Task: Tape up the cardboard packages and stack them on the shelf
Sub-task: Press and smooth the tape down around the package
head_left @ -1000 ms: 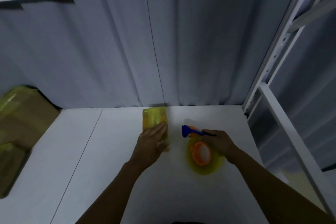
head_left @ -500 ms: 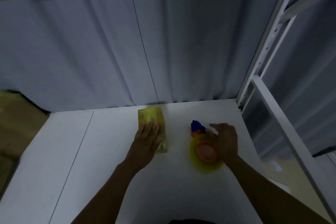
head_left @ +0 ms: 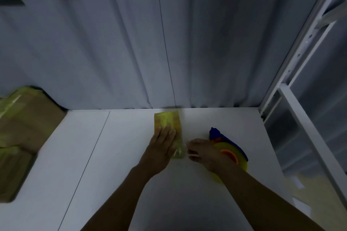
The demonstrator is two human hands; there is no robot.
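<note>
Taping work was in progress on a white shelf (head_left: 112, 155), where a person's left hand (head_left: 161, 148) lay flat, fingers straight and together, pressing down on a small package (head_left: 169, 120) wrapped in yellow tape. The package lay under that hand's fingers and palm, its far end poking out beyond the fingertips toward a pleated grey backdrop (head_left: 131, 52).

The right hand (head_left: 202, 153) sat just beside the left, at the package's near corner, its fingers curled. Whether it pinched a loose tape end or held nothing could not be told in the dim light. A tape dispenser (head_left: 228, 148), with blue handle and yellow roll, lay on the shelf just beyond and outboard of that hand, partly hidden by the wrist.

The step in hand appeared to be smoothing or finishing the tape on this package, which looked close to fully sealed. The next move would likely call for pressing the last strip down at the near end, then lifting the package across to the stacked cardboard packages (head_left: 24, 118), well off to the far side of the left hand.

Half a second before, the right hand had rested on the dispenser's roll, well apart from the package. It had since crossed inward to the package's near corner, leaving the dispenser behind it. The left hand had stayed flat on the package throughout.
</note>
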